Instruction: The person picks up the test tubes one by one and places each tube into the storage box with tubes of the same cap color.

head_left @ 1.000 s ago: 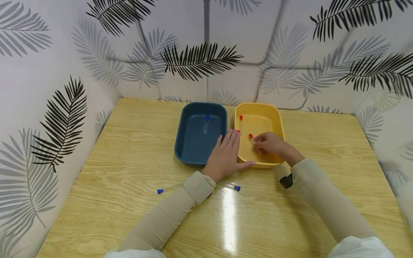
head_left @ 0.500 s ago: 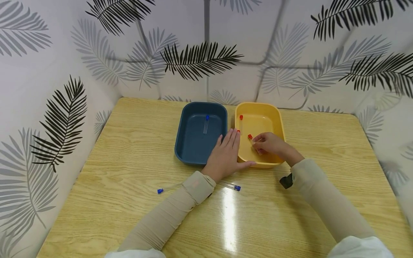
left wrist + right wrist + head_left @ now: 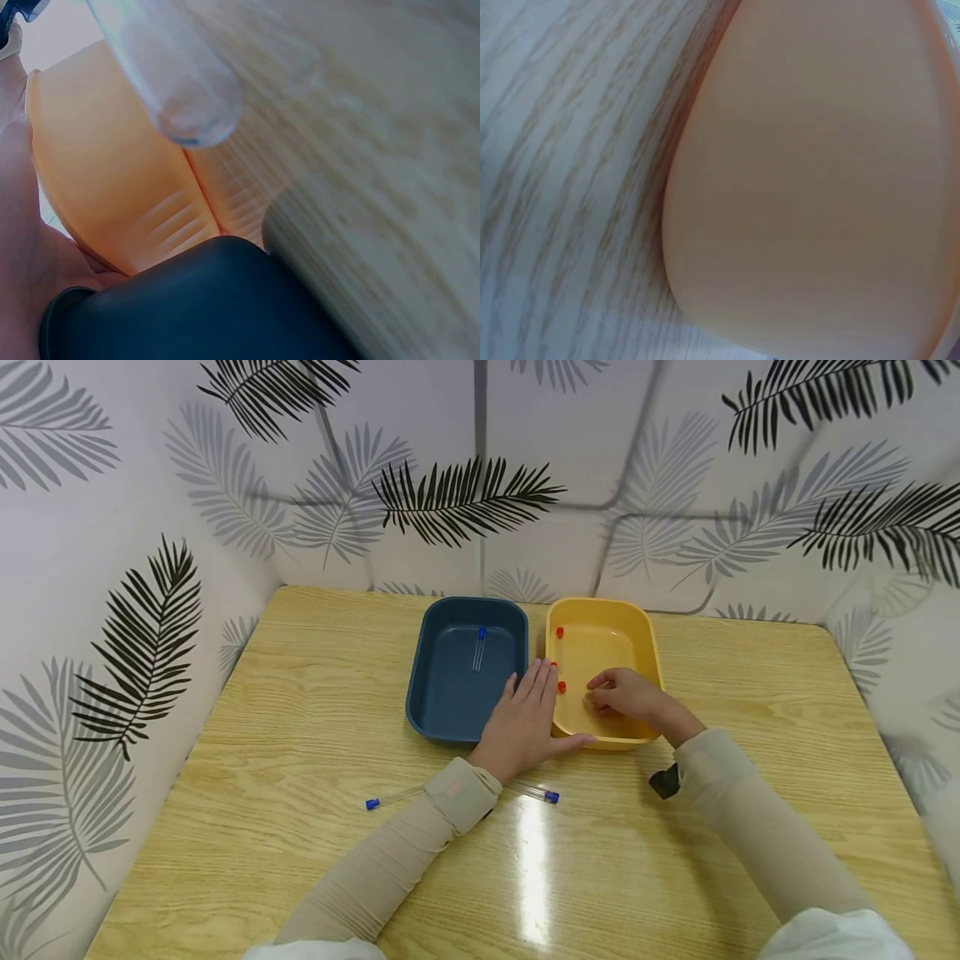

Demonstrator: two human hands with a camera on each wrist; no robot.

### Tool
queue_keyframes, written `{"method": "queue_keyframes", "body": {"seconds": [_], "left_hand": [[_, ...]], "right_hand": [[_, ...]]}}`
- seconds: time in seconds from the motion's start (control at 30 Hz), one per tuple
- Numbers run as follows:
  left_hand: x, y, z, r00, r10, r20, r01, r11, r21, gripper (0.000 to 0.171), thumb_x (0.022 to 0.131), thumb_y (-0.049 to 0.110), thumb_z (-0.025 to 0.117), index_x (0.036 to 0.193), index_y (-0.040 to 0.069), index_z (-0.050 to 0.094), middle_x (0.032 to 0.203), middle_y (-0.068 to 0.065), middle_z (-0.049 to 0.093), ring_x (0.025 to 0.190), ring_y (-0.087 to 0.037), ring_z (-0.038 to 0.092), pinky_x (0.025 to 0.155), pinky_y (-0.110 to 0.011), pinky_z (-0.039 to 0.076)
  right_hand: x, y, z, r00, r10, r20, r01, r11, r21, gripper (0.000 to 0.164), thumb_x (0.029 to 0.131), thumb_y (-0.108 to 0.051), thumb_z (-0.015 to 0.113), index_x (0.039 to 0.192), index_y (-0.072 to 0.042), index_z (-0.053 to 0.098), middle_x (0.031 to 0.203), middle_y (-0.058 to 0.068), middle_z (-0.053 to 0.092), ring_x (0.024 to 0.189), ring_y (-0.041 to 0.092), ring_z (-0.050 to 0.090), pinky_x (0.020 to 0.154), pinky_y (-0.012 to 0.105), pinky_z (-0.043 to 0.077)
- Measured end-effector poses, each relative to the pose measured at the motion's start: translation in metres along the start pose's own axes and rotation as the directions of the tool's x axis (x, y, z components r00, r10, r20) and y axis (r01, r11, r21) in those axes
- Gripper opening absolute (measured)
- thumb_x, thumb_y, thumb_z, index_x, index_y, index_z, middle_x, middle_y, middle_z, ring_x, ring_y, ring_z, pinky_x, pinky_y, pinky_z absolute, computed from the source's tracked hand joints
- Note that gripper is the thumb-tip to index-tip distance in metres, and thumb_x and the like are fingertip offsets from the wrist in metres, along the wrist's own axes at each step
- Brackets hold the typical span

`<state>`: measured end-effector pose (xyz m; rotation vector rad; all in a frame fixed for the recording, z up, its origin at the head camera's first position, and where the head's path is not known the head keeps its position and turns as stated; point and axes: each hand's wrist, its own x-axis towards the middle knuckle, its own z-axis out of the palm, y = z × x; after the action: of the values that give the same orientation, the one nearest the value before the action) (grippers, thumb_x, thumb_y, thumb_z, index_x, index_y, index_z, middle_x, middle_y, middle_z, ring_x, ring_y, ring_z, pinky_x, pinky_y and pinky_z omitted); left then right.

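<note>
My left hand (image 3: 517, 720) lies flat over the adjoining rims of the dark blue tray (image 3: 415, 693) and the yellow tray (image 3: 654, 647), thumb along the yellow front rim. My right hand (image 3: 630, 695) hovers low inside the yellow tray, fingers loosely bent, with nothing seen between them. Left of its fingertips is a red-capped test tube (image 3: 562, 687). Another red-capped tube (image 3: 560, 633) lies further back, and a third red cap (image 3: 554, 666) shows beside my left fingertips. In the blue tray rests a blue-capped test tube (image 3: 480, 647).
Blue-capped tubes lie on the wooden table (image 3: 247, 735): one tube (image 3: 372, 804) left of my left sleeve (image 3: 390, 860), and more tube (image 3: 536, 792) to its right. The sleeve hides part of them. A rounded clear tube end (image 3: 196, 105) looms in the left wrist view.
My right hand has let go of the red-capped tube, whose cap has shifted left and slightly nearer in the yellow tray. My left hand has stayed in place.
</note>
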<state>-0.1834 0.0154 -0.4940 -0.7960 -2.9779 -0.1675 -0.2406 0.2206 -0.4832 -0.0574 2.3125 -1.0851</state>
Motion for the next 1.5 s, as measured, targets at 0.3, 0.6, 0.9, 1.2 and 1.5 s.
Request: {"method": "queue_keyframes", "body": {"seconds": [0.3, 0.6, 0.9, 1.2, 1.5], "left_hand": [[-0.001, 0.001, -0.002, 1.0, 0.0, 0.012, 0.0, 1.0, 0.015, 0.111, 0.073, 0.086, 0.014, 0.149, 0.005, 0.008, 0.155, -0.009, 0.012, 0.141, -0.022, 0.003, 0.111, -0.045, 0.014], [0.002, -0.001, 0.001, 1.0, -0.006, 0.022, 0.006, 1.0, 0.003, 0.112, 0.072, 0.087, 0.01, 0.15, 0.006, 0.006, 0.155, -0.009, 0.011, 0.141, -0.021, 0.0, 0.111, -0.044, 0.011], [0.007, -0.002, -0.011, 0.999, 0.012, 0.051, -0.01, 0.999, -0.031, 0.108, 0.075, 0.084, 0.009, 0.149, 0.006, 0.007, 0.155, -0.01, 0.008, 0.141, -0.022, -0.004, 0.112, -0.044, 0.01], [-0.028, -0.003, -0.041, 0.977, 0.172, -0.13, -0.184, 0.979, -0.084, 0.053, 0.099, 0.043, 0.038, 0.134, 0.005, 0.048, 0.138, -0.007, 0.047, 0.134, -0.02, 0.032, 0.108, -0.034, 0.024], [-0.086, -0.005, -0.043, 0.922, 0.278, -0.27, -0.318, 0.941, -0.117, 0.02, 0.094, 0.023, 0.053, 0.083, 0.017, 0.068, 0.075, 0.009, 0.063, 0.066, -0.005, 0.057, 0.062, -0.02, 0.048]], "right_hand": [[-0.003, -0.001, 0.001, 1.0, -0.004, -0.008, 0.004, 1.0, -0.002, 0.034, 0.097, -0.023, 0.05, 0.12, 0.002, 0.05, 0.102, 0.016, 0.057, 0.091, 0.025, 0.056, 0.088, 0.034, 0.047], [-0.003, -0.003, 0.001, 1.0, -0.021, -0.006, 0.021, 1.0, -0.003, 0.035, 0.098, -0.023, 0.049, 0.12, 0.004, 0.05, 0.101, 0.016, 0.056, 0.089, 0.024, 0.056, 0.087, 0.033, 0.048], [-0.005, -0.005, -0.002, 0.997, -0.073, -0.025, 0.072, 0.997, -0.039, 0.036, 0.098, -0.021, 0.047, 0.12, 0.006, 0.053, 0.101, 0.018, 0.058, 0.089, 0.026, 0.057, 0.088, 0.035, 0.047], [-0.017, -0.01, 0.008, 0.896, -0.366, -0.25, 0.301, 0.917, -0.261, 0.031, 0.096, -0.017, 0.052, 0.118, 0.004, 0.058, 0.11, 0.017, 0.061, 0.096, 0.029, 0.057, 0.086, 0.044, 0.047], [-0.037, -0.019, 0.025, 0.786, -0.549, -0.284, 0.404, 0.805, -0.435, 0.052, 0.094, -0.037, 0.054, 0.131, 0.0, 0.049, 0.129, 0.017, 0.05, 0.118, 0.034, 0.046, 0.097, 0.049, 0.039]]}}
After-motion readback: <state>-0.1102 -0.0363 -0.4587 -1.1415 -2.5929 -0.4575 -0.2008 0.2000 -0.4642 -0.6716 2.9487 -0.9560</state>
